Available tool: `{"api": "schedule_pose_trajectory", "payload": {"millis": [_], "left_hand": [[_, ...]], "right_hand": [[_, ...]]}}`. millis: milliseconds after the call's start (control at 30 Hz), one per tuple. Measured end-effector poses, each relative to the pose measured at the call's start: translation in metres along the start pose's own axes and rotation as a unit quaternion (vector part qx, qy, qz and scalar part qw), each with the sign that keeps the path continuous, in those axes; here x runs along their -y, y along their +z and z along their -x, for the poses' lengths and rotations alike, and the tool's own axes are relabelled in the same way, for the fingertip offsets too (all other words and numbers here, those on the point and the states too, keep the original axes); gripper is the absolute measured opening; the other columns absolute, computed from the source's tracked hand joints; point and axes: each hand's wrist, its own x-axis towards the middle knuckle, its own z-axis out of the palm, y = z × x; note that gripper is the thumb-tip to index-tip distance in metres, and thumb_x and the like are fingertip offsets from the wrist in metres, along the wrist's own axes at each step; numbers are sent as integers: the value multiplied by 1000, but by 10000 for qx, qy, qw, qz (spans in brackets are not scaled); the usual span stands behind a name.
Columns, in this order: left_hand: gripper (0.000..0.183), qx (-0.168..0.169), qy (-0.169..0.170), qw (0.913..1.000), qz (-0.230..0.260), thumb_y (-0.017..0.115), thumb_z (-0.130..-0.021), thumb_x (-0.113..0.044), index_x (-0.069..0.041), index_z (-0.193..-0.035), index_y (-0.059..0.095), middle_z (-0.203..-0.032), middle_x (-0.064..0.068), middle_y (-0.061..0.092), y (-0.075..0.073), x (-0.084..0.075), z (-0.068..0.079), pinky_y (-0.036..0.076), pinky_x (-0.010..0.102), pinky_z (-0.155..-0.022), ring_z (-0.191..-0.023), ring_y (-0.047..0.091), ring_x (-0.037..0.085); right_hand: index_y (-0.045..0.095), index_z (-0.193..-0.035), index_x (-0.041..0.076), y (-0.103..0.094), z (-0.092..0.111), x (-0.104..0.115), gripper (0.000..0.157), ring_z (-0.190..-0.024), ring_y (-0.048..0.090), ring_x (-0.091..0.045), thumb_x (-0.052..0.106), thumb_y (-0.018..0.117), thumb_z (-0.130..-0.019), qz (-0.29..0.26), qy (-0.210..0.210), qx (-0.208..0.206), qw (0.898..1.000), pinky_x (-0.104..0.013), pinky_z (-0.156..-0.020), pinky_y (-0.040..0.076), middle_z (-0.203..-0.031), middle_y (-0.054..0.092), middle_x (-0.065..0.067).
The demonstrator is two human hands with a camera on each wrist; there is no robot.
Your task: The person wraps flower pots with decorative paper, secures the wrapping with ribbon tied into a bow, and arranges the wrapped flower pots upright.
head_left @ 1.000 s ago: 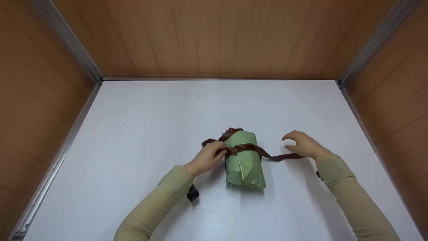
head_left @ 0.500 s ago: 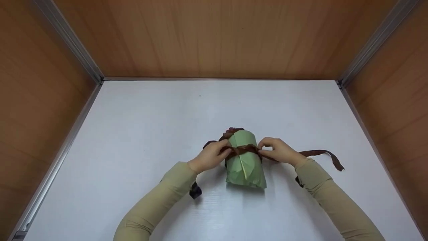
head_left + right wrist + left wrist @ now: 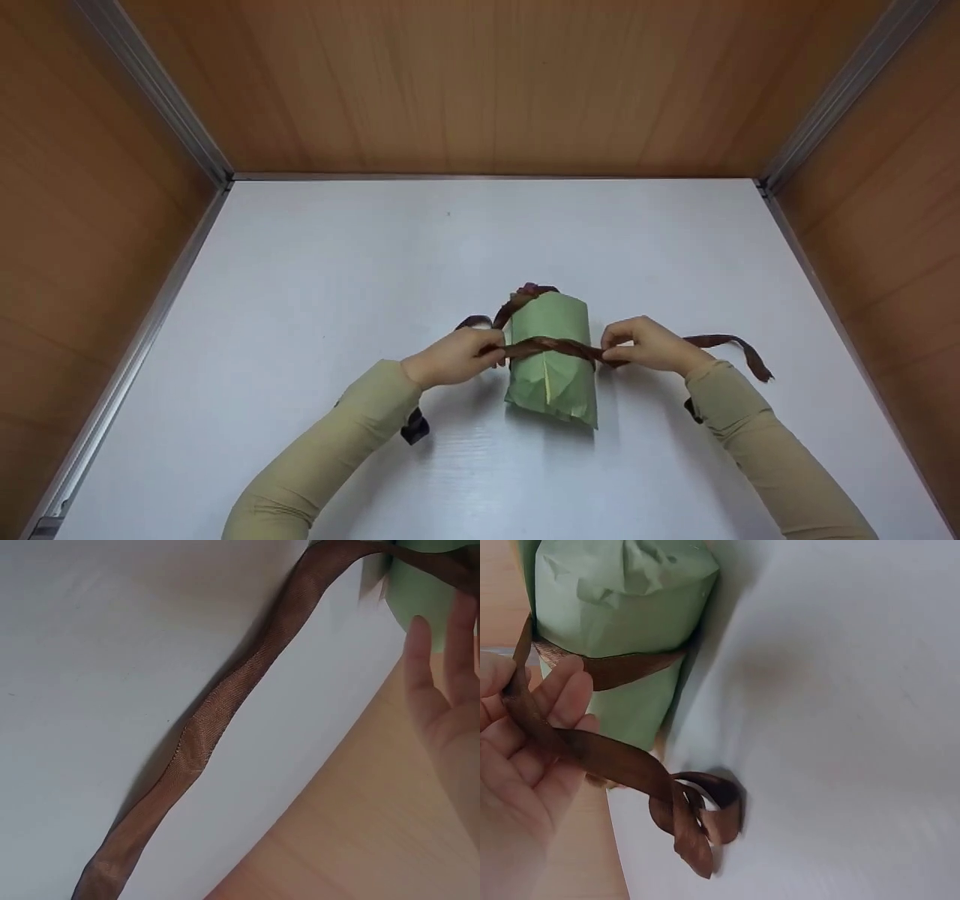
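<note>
A bundle wrapped in green paper lies on the white table, crossed around its middle by a brown ribbon. At the bundle's left side my left hand pinches the ribbon between thumb and fingers. In the left wrist view, ribbon runs over the fingers of that hand to a loose curled end on the table. On the other side, my right hand pinches the ribbon close to the paper. Its thumb and fingertips are partly cut off in the right wrist view, where a long ribbon tail trails away.
Something dark reddish shows at the bundle's far end, with ribbon beside it. The right ribbon tail lies past the right hand. Wood panels with metal edging enclose the white table at the back and sides.
My right hand has come in from the right and taken hold of the ribbon beside the bundle. My left hand has moved slightly left and down, and the ribbon now crosses straighter.
</note>
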Motion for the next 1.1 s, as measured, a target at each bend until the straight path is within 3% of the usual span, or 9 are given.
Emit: {"api": "schedule_pose_trajectory", "payload": {"millis": [167,300,500,667,833,933,1033,1100], "left_hand": [[16,-181,-17,9997,132,48,-98,-11,-1,-97,61,-85,5,59,3,6,-3,41,26,-69,-76,47,12],[16,-388,-55,9986,344,46,-99,-12,-4,-101,60,-91,5,57,9,11,-9,41,28,-74,-81,47,12],[18,-352,-512,9935,950,45,-100,-16,-4,-99,58,-80,-3,49,16,14,-9,38,25,-65,-71,44,11],[19,-359,-743,9869,1386,42,-100,-13,0,-91,52,-74,-3,43,14,17,-2,35,26,-64,-67,41,12],[23,-61,-1028,9758,1928,34,-100,-13,6,-90,43,-74,1,39,10,20,5,31,27,-65,-66,35,14],[23,201,-1176,9707,2084,33,-99,-13,5,-88,41,-78,2,39,9,20,8,30,27,-63,-65,34,14],[21,392,-1141,9714,2045,34,-98,-12,2,-85,42,-79,2,40,9,22,11,32,26,-59,-63,34,12],[24,460,-1141,9719,2008,34,-98,-12,2,-89,51,-77,1,40,9,25,15,31,25,-56,-58,33,11]], "right_hand": [[65,-85,5,2,-1,-2,6,-78,57,-5,10,65,-89,87,-60,-29,9999,-23,-72,48,-85,67,-10],[63,-88,6,9,-4,-2,6,-88,59,-11,11,63,-91,91,-75,18,9999,-27,-76,47,-89,65,-4],[58,-87,7,17,-7,-2,8,-106,61,-29,12,59,-93,147,-97,39,9998,-38,-86,48,-95,64,-5],[57,-87,9,17,-6,-2,7,-112,57,-30,12,59,-93,136,-103,22,9999,-45,-92,45,-106,66,-9],[56,-86,10,16,-4,2,9,-125,48,-39,14,59,-93,144,-55,-55,9999,-55,-100,39,-123,62,-17],[55,-85,9,16,-3,1,10,-125,49,-39,13,58,-94,237,-71,-179,9995,-56,-101,38,-121,63,-18],[55,-84,8,15,-2,-3,10,-120,52,-40,9,58,-93,386,-130,-396,9984,-56,-99,39,-118,64,-20],[55,-83,8,13,-1,-6,10,-115,57,-39,7,59,-92,463,-156,-563,9972,-55,-96,43,-112,67,-19]]}}
